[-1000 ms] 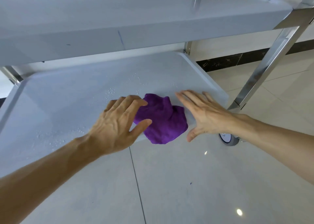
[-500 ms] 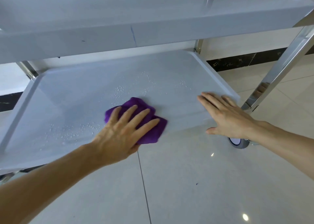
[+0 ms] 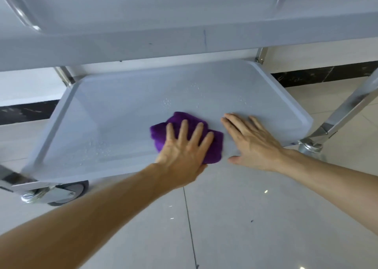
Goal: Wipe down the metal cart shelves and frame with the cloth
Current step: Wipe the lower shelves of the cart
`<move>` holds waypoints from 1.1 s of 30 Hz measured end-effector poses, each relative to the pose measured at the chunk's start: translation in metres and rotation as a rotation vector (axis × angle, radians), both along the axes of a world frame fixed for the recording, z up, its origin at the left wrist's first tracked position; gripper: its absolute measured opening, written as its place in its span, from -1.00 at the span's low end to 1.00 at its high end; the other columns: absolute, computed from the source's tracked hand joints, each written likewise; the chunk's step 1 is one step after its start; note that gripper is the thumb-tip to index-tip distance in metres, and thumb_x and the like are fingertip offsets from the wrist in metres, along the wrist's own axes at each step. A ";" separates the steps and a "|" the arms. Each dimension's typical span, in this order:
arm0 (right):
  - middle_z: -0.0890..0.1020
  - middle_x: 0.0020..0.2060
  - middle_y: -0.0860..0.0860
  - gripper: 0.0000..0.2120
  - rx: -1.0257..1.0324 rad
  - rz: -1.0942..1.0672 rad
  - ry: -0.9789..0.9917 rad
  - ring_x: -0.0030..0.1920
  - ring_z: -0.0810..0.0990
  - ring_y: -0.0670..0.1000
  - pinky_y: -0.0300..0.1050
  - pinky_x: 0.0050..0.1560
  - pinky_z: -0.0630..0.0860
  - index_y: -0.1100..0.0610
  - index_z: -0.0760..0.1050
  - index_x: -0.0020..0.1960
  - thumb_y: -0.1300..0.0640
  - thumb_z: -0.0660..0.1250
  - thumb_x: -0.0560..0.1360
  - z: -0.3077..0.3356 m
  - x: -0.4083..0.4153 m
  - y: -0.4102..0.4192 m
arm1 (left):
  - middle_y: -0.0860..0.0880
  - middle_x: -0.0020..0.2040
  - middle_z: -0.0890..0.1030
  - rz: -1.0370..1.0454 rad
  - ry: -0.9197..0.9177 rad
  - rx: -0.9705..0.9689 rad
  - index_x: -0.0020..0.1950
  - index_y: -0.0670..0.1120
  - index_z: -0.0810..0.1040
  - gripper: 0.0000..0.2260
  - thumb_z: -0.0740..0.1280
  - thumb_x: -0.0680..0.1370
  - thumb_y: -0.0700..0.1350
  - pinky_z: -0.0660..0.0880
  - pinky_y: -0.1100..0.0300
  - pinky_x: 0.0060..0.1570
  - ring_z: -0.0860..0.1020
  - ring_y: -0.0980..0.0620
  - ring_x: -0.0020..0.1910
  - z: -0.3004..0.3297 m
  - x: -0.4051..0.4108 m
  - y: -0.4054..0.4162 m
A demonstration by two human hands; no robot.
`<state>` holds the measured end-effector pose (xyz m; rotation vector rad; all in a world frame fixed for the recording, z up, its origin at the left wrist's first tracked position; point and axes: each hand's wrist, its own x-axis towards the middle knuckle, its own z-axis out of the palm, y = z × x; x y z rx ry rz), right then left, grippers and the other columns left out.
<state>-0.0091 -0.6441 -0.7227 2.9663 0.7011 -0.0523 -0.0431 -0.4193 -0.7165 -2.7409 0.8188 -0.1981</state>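
Both of your hands now lie flat on the lower shelf [image 3: 114, 113] — your left hand [image 3: 182, 152], fingers spread, presses the purple cloth [image 3: 214, 146] down and has carried it back rightward until it sits just beside your open, empty right hand [image 3: 251, 144]. Droplets [image 3: 96, 148] left of the cloth and beyond your fingertips suggest much of this shelf remains to wipe.

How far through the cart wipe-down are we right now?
Partway through the lower shelf. Left hand presses the cloth flat near the front edge; right hand rests bare beside it. Droplets show at front-left and behind the cloth, so those patches remain. Whether the upper shelf and frame are done, I cannot tell.
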 end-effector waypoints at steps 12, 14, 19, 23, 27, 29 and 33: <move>0.24 0.56 0.11 0.01 0.047 0.006 -0.077 0.53 0.27 0.16 0.20 0.51 0.18 0.23 0.17 0.57 -0.04 0.59 0.30 0.003 -0.008 0.002 | -0.12 0.55 0.31 0.005 -0.005 0.087 0.59 0.04 0.21 -0.22 0.47 0.44 0.13 0.36 -0.27 0.32 0.34 -0.29 0.45 0.008 -0.038 0.223; 0.23 0.56 0.13 0.01 0.036 0.003 -0.067 0.53 0.27 0.19 0.21 0.51 0.17 0.24 0.16 0.57 -0.08 0.58 0.32 0.005 -0.010 0.006 | -0.11 0.54 0.31 0.100 0.026 0.105 0.59 0.06 0.19 -0.32 0.28 0.53 0.24 0.34 -0.24 0.33 0.36 -0.29 0.44 0.012 -0.049 0.262; 0.35 0.48 0.24 0.03 0.060 -0.014 -0.087 0.42 0.41 0.31 0.37 0.38 0.31 0.33 0.27 0.51 -0.13 0.63 0.26 0.004 -0.012 0.013 | -0.11 0.54 0.33 0.246 0.081 0.089 0.56 0.01 0.27 -0.31 0.11 0.53 0.36 0.37 -0.29 0.26 0.37 -0.34 0.42 0.015 -0.055 0.250; 0.37 0.45 0.26 0.09 0.046 -0.014 -0.123 0.40 0.42 0.32 0.39 0.32 0.35 0.32 0.31 0.49 -0.35 0.48 0.21 0.006 -0.009 0.029 | -0.10 0.57 0.27 0.166 0.039 0.006 0.58 0.03 0.22 -0.32 0.09 0.55 0.35 0.29 -0.31 0.32 0.30 -0.34 0.46 0.012 -0.046 0.185; 0.11 0.60 0.11 0.20 -0.048 0.145 -0.012 0.60 0.08 0.14 0.32 0.51 0.12 0.20 0.05 0.60 -0.42 0.47 0.25 0.013 -0.001 0.074 | -0.09 0.59 0.21 0.140 0.096 -0.008 0.59 0.04 0.15 -0.27 0.04 0.53 0.42 0.21 -0.39 0.35 0.21 -0.37 0.50 0.007 -0.032 0.125; -0.09 0.62 0.02 0.13 -0.051 0.171 0.029 0.62 -0.14 0.04 0.17 0.57 -0.06 0.14 -0.17 0.62 -0.45 0.30 0.38 0.012 -0.003 0.089 | -0.06 0.59 0.23 0.143 0.087 -0.020 0.59 0.06 0.17 -0.32 -0.03 0.57 0.40 0.22 -0.36 0.35 0.22 -0.34 0.50 0.012 -0.031 0.124; 0.17 0.59 0.09 0.06 0.066 0.182 -0.048 0.60 0.10 0.10 0.19 0.54 0.09 0.20 0.07 0.59 -0.18 0.54 0.33 0.007 -0.007 0.087 | -0.01 0.60 0.20 0.252 0.033 -0.010 0.58 0.12 0.15 -0.42 -0.18 0.63 0.31 0.21 -0.21 0.39 0.20 -0.24 0.53 0.013 -0.045 0.163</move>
